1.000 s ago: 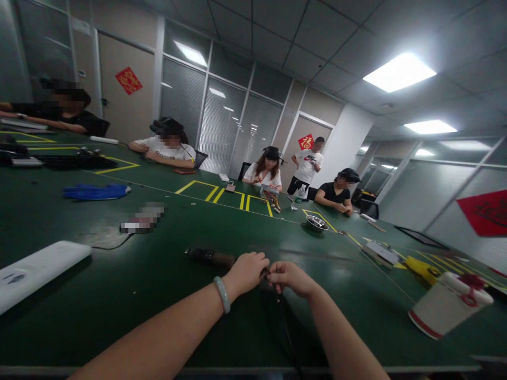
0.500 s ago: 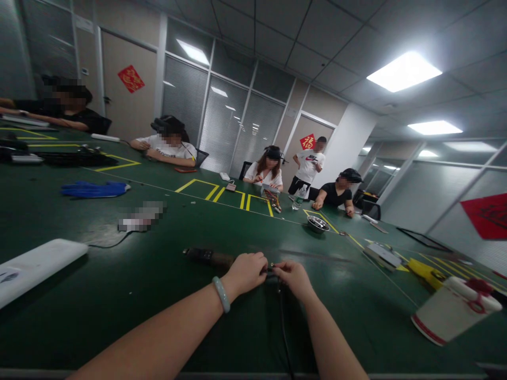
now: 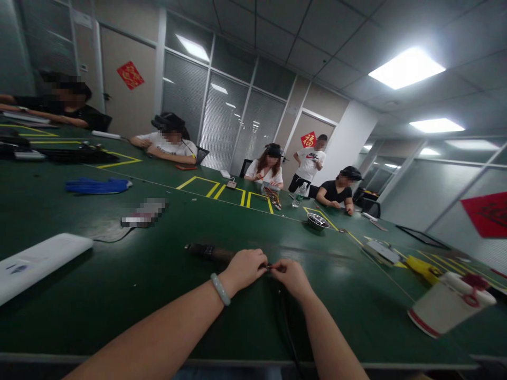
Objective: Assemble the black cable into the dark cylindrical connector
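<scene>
A dark, cylindrical tool point(image 3: 209, 252) of a kind I cannot make out lies low over the green table, pointing left. My left hand point(image 3: 246, 268), with a pale bangle at the wrist, is closed around its right end. My right hand point(image 3: 291, 277) pinches something small right at the left fingertips; the fingers hide what it is. The two hands almost touch. Below them a black cable point(image 3: 285, 322) runs down over the near table edge; its upper end is partly hidden by the right hand.
On the green table point(image 3: 166, 295) lie a white power bank point(image 3: 43, 264), a blue glove point(image 3: 97, 186), a metal bowl point(image 3: 317, 221), a yellow tool point(image 3: 423, 270) and a white cup point(image 3: 449, 306). Several people sit or stand beyond, one near a plastic bottle point(image 3: 300, 194).
My right fingers have moved slightly left, closer to my left fingertips. The small shiny piece seen between the hands earlier is now mostly covered. The view has shifted slightly.
</scene>
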Action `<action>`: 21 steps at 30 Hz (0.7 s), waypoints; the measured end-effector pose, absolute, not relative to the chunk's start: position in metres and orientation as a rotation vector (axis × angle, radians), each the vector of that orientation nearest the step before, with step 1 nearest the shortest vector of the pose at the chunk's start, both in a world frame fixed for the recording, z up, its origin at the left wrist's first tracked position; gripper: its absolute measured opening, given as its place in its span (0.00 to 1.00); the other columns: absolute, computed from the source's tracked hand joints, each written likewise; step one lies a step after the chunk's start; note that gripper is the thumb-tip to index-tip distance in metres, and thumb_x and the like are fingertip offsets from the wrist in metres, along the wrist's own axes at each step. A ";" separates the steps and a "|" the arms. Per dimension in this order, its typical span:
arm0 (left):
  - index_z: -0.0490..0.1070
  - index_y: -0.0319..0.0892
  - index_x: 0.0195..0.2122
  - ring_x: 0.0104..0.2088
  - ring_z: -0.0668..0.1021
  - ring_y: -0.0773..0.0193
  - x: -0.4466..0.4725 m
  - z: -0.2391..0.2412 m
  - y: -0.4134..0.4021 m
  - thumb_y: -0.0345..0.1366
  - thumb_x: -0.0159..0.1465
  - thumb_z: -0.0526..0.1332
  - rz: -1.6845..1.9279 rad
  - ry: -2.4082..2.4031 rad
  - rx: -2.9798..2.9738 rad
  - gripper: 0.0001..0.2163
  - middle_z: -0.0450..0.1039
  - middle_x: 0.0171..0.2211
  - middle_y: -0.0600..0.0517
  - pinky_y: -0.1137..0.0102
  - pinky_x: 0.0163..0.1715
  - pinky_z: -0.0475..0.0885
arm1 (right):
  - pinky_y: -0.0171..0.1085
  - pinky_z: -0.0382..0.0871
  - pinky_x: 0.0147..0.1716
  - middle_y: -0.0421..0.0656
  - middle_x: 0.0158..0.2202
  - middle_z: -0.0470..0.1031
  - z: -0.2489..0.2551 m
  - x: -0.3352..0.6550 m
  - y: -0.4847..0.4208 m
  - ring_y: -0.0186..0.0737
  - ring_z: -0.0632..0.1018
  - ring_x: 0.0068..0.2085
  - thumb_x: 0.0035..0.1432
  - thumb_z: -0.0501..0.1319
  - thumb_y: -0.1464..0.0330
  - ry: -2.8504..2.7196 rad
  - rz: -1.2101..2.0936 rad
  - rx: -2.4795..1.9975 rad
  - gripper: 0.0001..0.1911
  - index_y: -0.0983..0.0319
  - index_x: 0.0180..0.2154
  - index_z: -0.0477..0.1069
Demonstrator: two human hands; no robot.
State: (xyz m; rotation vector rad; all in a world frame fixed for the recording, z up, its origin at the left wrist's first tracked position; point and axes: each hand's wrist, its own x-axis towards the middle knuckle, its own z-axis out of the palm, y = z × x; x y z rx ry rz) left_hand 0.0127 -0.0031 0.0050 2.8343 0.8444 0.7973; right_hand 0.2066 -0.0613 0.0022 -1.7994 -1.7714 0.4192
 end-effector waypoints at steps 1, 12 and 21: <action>0.72 0.45 0.38 0.39 0.75 0.62 0.012 0.005 -0.003 0.40 0.62 0.61 0.807 0.834 2.839 0.06 0.71 0.37 0.52 0.69 0.39 0.67 | 0.32 0.63 0.27 0.41 0.27 0.77 0.002 0.206 -0.061 0.36 0.74 0.28 0.51 0.60 0.63 -1.762 0.411 -1.810 0.11 0.62 0.32 0.77; 0.73 0.45 0.39 0.38 0.75 0.63 0.011 0.008 -0.005 0.41 0.63 0.60 0.771 0.853 2.847 0.08 0.71 0.38 0.52 0.69 0.38 0.67 | 0.33 0.65 0.29 0.41 0.27 0.77 0.005 0.204 -0.065 0.36 0.74 0.28 0.51 0.61 0.62 -1.741 0.418 -1.808 0.12 0.62 0.33 0.77; 0.73 0.45 0.39 0.38 0.75 0.62 0.013 0.006 -0.003 0.43 0.63 0.59 0.758 0.877 2.841 0.09 0.71 0.38 0.52 0.69 0.37 0.66 | 0.32 0.64 0.27 0.41 0.27 0.77 0.003 0.201 -0.064 0.36 0.75 0.28 0.51 0.61 0.61 -1.740 0.414 -1.830 0.12 0.62 0.32 0.77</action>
